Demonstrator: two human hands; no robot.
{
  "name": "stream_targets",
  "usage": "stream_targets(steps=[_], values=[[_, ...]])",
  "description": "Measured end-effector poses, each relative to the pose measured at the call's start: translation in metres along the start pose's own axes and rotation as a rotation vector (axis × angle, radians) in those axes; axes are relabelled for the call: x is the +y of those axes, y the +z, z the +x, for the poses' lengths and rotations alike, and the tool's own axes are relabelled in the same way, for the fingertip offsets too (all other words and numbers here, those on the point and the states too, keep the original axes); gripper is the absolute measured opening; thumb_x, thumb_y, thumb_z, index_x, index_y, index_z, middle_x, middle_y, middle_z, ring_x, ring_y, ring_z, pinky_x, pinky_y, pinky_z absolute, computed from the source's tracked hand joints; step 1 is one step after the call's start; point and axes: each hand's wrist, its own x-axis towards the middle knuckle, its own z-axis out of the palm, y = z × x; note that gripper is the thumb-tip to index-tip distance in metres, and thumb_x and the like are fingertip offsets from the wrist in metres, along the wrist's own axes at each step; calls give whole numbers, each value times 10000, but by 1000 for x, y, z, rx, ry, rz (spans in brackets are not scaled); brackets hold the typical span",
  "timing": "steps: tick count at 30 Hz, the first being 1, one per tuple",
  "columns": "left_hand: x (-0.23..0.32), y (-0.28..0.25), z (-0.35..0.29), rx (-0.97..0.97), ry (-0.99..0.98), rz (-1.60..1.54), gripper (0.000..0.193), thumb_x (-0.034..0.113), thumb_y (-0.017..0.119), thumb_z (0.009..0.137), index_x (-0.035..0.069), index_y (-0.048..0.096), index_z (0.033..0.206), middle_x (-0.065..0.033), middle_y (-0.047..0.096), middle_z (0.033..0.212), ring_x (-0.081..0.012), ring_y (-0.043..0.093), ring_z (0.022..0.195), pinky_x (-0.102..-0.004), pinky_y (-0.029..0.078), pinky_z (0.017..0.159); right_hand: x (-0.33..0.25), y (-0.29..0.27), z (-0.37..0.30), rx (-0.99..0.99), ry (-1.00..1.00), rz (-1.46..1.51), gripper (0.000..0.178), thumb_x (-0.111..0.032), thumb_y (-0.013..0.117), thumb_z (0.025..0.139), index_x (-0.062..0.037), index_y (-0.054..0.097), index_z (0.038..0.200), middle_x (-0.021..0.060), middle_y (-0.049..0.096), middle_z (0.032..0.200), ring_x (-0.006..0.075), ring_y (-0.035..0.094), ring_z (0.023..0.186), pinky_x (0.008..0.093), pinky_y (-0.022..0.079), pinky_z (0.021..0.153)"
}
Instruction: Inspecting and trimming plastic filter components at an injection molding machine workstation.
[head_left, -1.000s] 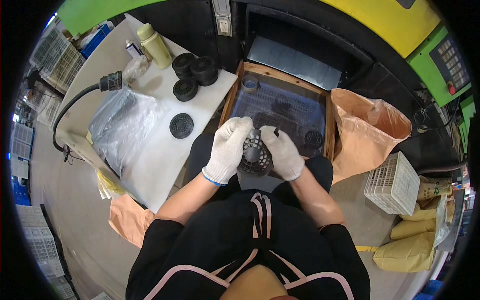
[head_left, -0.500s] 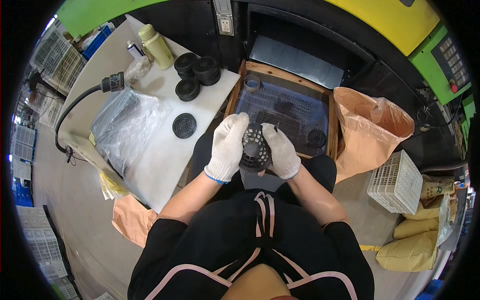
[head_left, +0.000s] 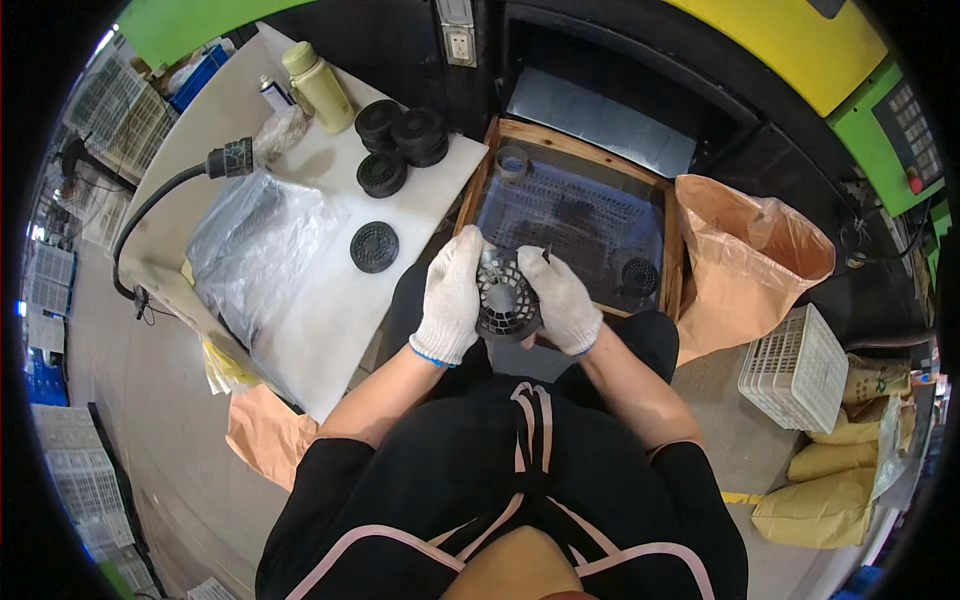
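Note:
Over my lap I hold a black round plastic grille (head_left: 506,296), its slotted face turned up. My left hand (head_left: 450,303), in a white knit glove, is closed around the grille's left side. Against its right edge is my gloved right hand (head_left: 563,303), fingers closed; a small dark tip pokes out at the thumb, too small to name. On the white table to the left lies another black grille (head_left: 374,247). Behind it, several more black grilles (head_left: 420,134) are grouped in low stacks.
Ahead, a wooden frame (head_left: 590,147) surrounds a blue crate (head_left: 590,222) below a machine opening. An open orange-brown bag (head_left: 730,300) and a white plastic basket (head_left: 795,370) stand right. The table bears clear plastic film (head_left: 255,250), a yellow-green bottle (head_left: 320,90) and a black flexible hose (head_left: 140,225).
The grille has tilted slightly in my hands, and its centre now catches more light. My hands stay almost in place; the surroundings shift slightly in the picture.

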Motion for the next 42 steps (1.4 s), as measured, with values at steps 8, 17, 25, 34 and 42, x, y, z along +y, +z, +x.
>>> stream_targets(steps=[8,17,25,34,42], values=[[-3,1,-1,6,39,-326,247,213,521,1035,-4,603,1119,-84,673,1002,-163,641,916,-302,519,861,-1,-12,20,307,-238,-404,409,-400,496,1029,-11,625,1025,43,638,819,165,625,819,308,491,748],[-5,-21,-3,4,77,53,271,228,493,1047,18,622,935,-23,635,833,-82,571,746,-247,486,705,-1,1,17,11,44,-342,492,-440,411,1043,9,610,1071,87,642,703,157,530,380,243,428,321],[-22,-39,33,19,215,334,213,185,640,967,-17,658,901,-34,631,834,-98,578,809,-269,471,724,31,1,28,27,71,55,597,-561,407,1018,0,592,1104,71,644,753,119,565,461,251,424,283],[-27,-261,135,400,246,796,422,264,741,864,-24,636,1154,-177,703,1018,-235,668,946,-368,524,866,60,-60,6,-65,500,-252,333,-297,463,1047,-58,567,1254,76,643,904,99,583,689,200,504,584],[-4,-197,117,351,471,1400,479,201,770,816,59,639,1254,-246,539,1294,-364,524,1227,-420,441,1034,26,-211,45,360,364,-1327,514,-427,601,903,21,681,1142,245,676,1151,423,615,1116,422,479,964]])
